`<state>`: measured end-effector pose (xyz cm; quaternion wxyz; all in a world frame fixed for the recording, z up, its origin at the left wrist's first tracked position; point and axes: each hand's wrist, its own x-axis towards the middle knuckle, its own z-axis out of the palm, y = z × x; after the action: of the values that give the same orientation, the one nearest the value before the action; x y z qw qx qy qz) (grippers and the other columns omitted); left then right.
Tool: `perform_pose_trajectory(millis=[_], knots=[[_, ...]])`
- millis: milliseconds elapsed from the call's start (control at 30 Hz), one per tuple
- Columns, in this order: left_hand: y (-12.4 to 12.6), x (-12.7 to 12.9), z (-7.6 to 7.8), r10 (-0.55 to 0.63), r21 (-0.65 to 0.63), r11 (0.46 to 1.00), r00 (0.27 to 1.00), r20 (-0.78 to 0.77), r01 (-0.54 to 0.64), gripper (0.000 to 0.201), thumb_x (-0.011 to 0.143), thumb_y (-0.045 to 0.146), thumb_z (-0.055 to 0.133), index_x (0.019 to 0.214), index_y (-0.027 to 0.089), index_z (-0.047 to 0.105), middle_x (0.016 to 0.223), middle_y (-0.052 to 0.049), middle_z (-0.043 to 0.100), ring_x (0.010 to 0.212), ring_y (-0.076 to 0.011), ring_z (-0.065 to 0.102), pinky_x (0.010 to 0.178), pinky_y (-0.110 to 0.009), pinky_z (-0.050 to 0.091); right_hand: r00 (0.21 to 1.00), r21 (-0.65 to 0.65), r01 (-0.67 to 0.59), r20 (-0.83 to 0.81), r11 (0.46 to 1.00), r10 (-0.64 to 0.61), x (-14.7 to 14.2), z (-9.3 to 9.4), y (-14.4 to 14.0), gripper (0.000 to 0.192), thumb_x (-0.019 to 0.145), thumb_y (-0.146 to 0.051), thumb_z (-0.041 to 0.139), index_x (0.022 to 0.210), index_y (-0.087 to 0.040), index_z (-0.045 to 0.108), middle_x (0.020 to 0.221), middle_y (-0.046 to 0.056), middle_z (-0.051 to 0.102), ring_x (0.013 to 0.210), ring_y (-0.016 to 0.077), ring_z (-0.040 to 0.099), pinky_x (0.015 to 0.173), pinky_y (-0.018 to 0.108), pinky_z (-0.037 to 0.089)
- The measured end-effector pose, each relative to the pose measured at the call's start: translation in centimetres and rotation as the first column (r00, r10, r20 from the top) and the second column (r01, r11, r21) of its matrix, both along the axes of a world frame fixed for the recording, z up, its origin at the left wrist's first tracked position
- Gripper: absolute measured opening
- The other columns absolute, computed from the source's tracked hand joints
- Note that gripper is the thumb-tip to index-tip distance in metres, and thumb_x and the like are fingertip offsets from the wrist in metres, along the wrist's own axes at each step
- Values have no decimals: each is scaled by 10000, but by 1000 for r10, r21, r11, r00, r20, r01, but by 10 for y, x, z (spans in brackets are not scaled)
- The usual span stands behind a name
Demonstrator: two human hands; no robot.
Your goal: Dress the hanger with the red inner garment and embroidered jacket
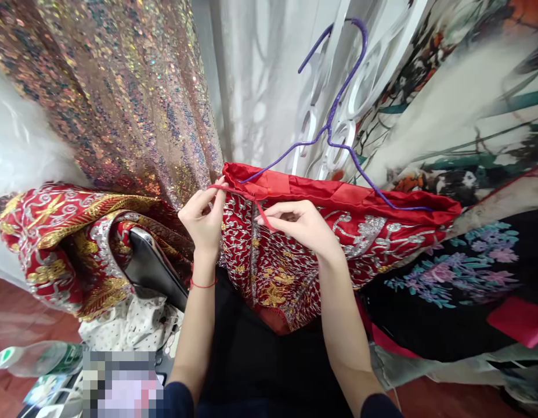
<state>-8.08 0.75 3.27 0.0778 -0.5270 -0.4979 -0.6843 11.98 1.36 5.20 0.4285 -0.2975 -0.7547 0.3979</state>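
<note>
A red cord [238, 190] is held in front of the body, at the left end of the top edge of a red embroidered skirt [290, 273]. One stretch of it is pinched between the thumb and fingertips of the left hand [203, 215], and another is gripped between the thumb and forefinger of the right hand [306, 229]. The hands are set a little apart, probably so that the cord can be handled between them. The skirt is spread over black cloth [269, 366] at the lap, which seems to give it support. A purple hanger [328, 128] is laid with its shoulders against the red lining; its lower bar, if there is one, is hidden by the fabric, so how it is fastened cannot be told.

On the left, a bunched red garment [55, 273] is partly covered by a dark, smooth object [153, 267] whose kind cannot be made out. Below, a plastic bottle [46, 358] is seen on its side, and a patch beside it is blurred into squares. On the right, a black flowered cloth [460, 273] is partly covered by the skirt. The sequined curtain [133, 87] is cut off above.
</note>
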Motion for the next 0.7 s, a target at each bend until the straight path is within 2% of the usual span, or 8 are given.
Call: perform_pose_trajectory(millis=[67, 100, 200, 233, 367, 500, 600, 700], knots=[[1, 0, 4, -230, -16, 973, 969, 86, 232, 296, 894, 447, 636, 744, 224, 761, 657, 1, 634, 606, -111, 508, 636, -277, 447, 991, -35, 17, -135, 999, -22, -2, 1, -1, 226, 845, -411, 700, 885, -217, 807, 648, -16, 676, 540, 101, 523, 544, 252, 429], [0, 0, 7, -370, -69, 924, 925, 89, 376, 310, 874, 467, 661, 709, 222, 757, 659, -5, 644, 619, -118, 532, 654, -287, 469, 980, -26, 55, -191, 998, -59, -4, 1, -1, 232, 851, -417, 700, 916, -223, 808, 658, -15, 678, 543, 102, 522, 548, 256, 434], [-6, 0, 13, -665, -308, 693, 743, 76, 652, 278, 771, 461, 779, 669, 204, 751, 644, -13, 639, 618, -124, 558, 651, -292, 496, 970, 119, 135, -217, 984, -107, -7, 3, 1, 200, 871, -367, 694, 980, -240, 804, 760, -5, 690, 583, 103, 512, 572, 264, 444], [-9, 0, 15, -701, -362, 642, 709, 82, 676, 266, 741, 451, 809, 681, 197, 753, 639, -11, 629, 600, -117, 545, 618, -279, 485, 979, 195, 127, -182, 972, -91, -8, 3, 2, 186, 879, -339, 689, 990, -241, 802, 790, -3, 680, 595, 100, 507, 580, 262, 445], [-14, -3, 18, -739, -447, 547, 659, 139, 708, 290, 702, 451, 837, 727, 181, 736, 670, 0, 598, 559, -89, 491, 525, -236, 436, 999, 461, 38, 13, 886, -50, -8, 2, 5, 180, 938, -284, 627, 1015, -248, 786, 844, 4, 613, 685, 108, 552, 636, 259, 462], [-14, -7, 17, -784, -471, 421, 572, 240, 775, 299, 693, 444, 842, 775, 186, 718, 816, -33, 658, 738, -145, 620, 725, -294, 553, 973, 611, 41, 155, 790, -171, -9, -1, 3, 219, 990, -314, 551, 1037, -264, 759, 941, 28, 623, 705, 113, 573, 641, 263, 470], [-14, -7, 15, -776, -443, 424, 569, 273, 790, 276, 737, 430, 812, 796, 186, 700, 831, -32, 670, 779, -150, 633, 787, -305, 549, 939, 694, 78, 190, 716, -286, -14, -3, 0, 258, 1014, -280, 483, 1106, -245, 721, 1037, 58, 663, 804, 143, 639, 674, 268, 509], [-15, -2, 14, -728, -426, 520, 645, 232, 740, 276, 802, 446, 747, 781, 183, 666, 779, -18, 635, 719, -130, 590, 714, -277, 521, 923, 722, 111, 180, 683, -340, -19, -3, -1, 271, 1013, -217, 436, 1110, -210, 690, 1110, 84, 692, 973, 185, 672, 807, 305, 554]])
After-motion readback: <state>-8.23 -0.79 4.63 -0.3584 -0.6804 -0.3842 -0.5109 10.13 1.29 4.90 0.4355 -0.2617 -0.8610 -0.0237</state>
